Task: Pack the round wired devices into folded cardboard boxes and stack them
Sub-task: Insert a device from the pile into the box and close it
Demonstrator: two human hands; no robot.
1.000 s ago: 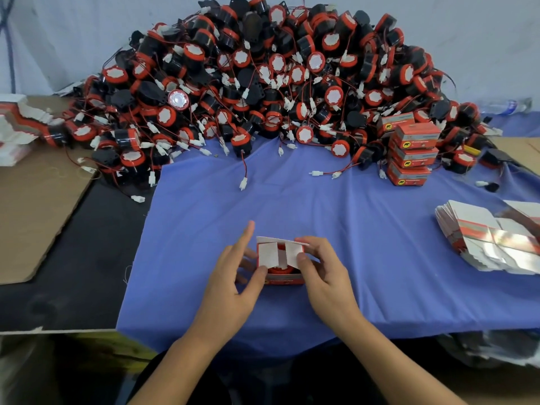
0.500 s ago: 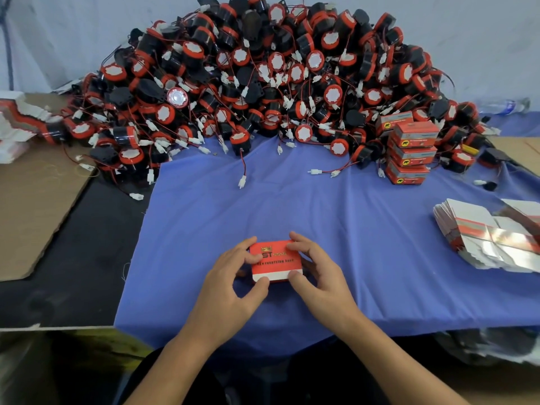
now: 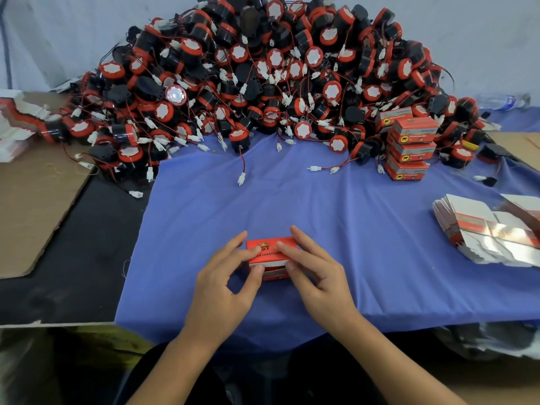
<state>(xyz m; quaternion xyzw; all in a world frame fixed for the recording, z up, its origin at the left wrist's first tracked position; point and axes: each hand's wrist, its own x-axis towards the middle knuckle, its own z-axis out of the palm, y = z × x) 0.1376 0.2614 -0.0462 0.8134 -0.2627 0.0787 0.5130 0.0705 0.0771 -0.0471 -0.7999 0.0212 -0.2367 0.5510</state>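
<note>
Since a second ago the white flaps have folded shut on the red box, which sits on the blue cloth near the surface's front edge. The left hand and right hand each close their grip on it, fingers on top, thumbs in front; bare cloth reaches to the device pile.

Left forearm and right forearm are bare, enter from the lower edge and converge toward centre. The left hand is palm down, thumb pressed to the near face of the box, fingers arched over its left end. The right hand mirrors it: thumb on the near face, one finger across the top, another reaching along the far right edge. Grip is two-handed, a pinch from both sides.
</note>
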